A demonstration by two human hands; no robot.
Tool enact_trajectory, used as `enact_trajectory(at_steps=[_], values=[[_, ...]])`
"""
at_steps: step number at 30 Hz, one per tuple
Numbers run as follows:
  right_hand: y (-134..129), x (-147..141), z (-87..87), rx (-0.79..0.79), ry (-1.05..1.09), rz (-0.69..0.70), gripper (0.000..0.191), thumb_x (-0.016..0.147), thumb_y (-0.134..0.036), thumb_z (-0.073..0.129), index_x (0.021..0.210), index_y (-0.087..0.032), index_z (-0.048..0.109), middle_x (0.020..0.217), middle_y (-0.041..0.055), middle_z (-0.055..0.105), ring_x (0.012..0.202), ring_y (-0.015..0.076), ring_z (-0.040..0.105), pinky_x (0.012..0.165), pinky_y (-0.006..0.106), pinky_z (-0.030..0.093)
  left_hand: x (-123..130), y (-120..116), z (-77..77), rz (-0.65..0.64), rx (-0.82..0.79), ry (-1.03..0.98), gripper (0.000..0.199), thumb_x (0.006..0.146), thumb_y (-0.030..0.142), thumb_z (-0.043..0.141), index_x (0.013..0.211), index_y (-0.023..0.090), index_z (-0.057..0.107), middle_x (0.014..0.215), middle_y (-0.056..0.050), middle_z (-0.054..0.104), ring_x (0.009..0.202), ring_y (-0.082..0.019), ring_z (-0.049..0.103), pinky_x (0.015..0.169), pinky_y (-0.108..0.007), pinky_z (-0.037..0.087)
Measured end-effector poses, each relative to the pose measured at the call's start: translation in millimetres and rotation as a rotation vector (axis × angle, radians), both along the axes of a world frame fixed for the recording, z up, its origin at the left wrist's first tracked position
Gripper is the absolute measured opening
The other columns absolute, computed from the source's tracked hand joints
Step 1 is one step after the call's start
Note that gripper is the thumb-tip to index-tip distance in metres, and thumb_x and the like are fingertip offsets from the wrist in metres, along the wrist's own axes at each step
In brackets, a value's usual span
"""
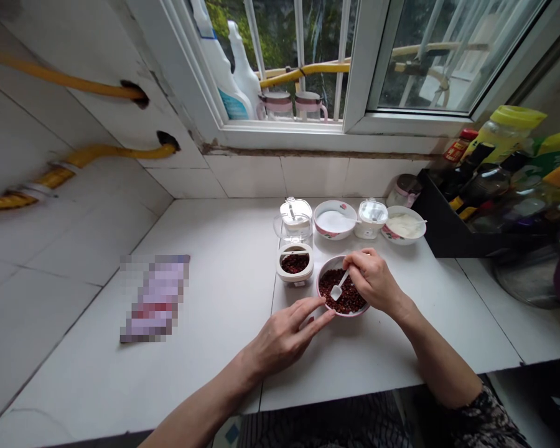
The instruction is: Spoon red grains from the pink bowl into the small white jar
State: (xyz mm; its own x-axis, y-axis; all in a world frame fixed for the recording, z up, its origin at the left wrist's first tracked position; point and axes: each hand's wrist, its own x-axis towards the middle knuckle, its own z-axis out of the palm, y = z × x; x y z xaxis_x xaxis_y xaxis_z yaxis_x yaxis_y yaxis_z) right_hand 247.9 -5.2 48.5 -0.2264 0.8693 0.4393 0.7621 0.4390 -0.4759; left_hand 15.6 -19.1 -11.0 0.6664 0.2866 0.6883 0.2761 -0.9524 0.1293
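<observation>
I have the right hand [372, 277] at two o'clock of the pink-rimmed bowl [353, 315], fingers closed on a small white spoon [337, 291] whose head meets the dark red grains [353, 301]. On my feed the left hand [280, 336] sits toward eight o'clock, fingers loosely spread, tips at the rim. An open container [284, 277] stands at ten o'clock on the bench [210, 298], a flowered bowl [335, 236] at twelve

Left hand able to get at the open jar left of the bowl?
Likely yes. The left hand is at the near-left rim of the bowl, and the open jar stands just beyond; nothing appears to block the way between.
</observation>
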Motion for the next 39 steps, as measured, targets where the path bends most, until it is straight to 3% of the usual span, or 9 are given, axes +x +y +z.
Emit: enact_trajectory(at_steps=[15,23,28,32,39], values=[[-0.2,-3.5,-4.6,-0.072,0.095,0.006,0.023,0.084,-0.010,0.042,0.074,-0.022,0.059,0.074,0.0013,0.069,0.076,0.0179,0.060,0.084,0.034,0.044,-0.5,-0.2,-1.0,0.006,-0.008,0.004,0.039,0.092,0.001,0.045,0.126,0.015,0.059,0.126,-0.014,0.057,0.116,-0.022,0.059,0.087,-0.033,0.062],[3.0,2.9,-1.7,-0.118,0.230,-0.077,0.023,0.083,-0.015,0.043,0.071,-0.022,0.061,0.060,-0.0001,0.063,0.074,0.0193,0.060,0.081,0.033,0.044,-0.5,0.3,-1.5,0.000,-0.002,0.001,0.040,0.091,0.000,0.044,0.125,0.014,0.059,0.124,-0.014,0.057,0.112,-0.021,0.060,0.084,-0.033,0.062],[4.7,4.6,0.2,-0.271,0.429,-0.128,0.019,0.079,-0.020,0.044,0.071,-0.021,0.061,0.052,-0.0029,0.057,0.054,0.0150,0.056,0.066,0.029,0.044,-0.4,0.5,-1.8,0.007,0.003,0.001,0.040,0.092,0.001,0.045,0.126,0.014,0.059,0.124,-0.014,0.058,0.111,-0.021,0.061,0.082,-0.032,0.063],[7.4,6.9,1.3,-0.400,0.616,-0.162,0.016,0.077,-0.026,0.049,0.075,-0.019,0.064,0.051,-0.0036,0.057,0.050,0.0138,0.055,0.058,0.027,0.043,-0.1,0.7,-2.2,0.007,0.000,-0.007,0.040,0.092,0.002,0.044,0.128,0.015,0.058,0.123,-0.014,0.059,0.112,-0.021,0.062,0.083,-0.033,0.063],[8.3,-3.3,4.5,-0.348,0.822,-0.123,0.024,0.082,-0.039,0.059,0.089,-0.017,0.067,0.061,-0.0016,0.062,0.055,0.0133,0.059,0.060,0.027,0.049,0.0,0.3,-2.4,0.009,0.002,-0.006,0.042,0.092,0.001,0.044,0.129,0.015,0.058,0.122,-0.014,0.060,0.111,-0.021,0.063,0.082,-0.032,0.062]])
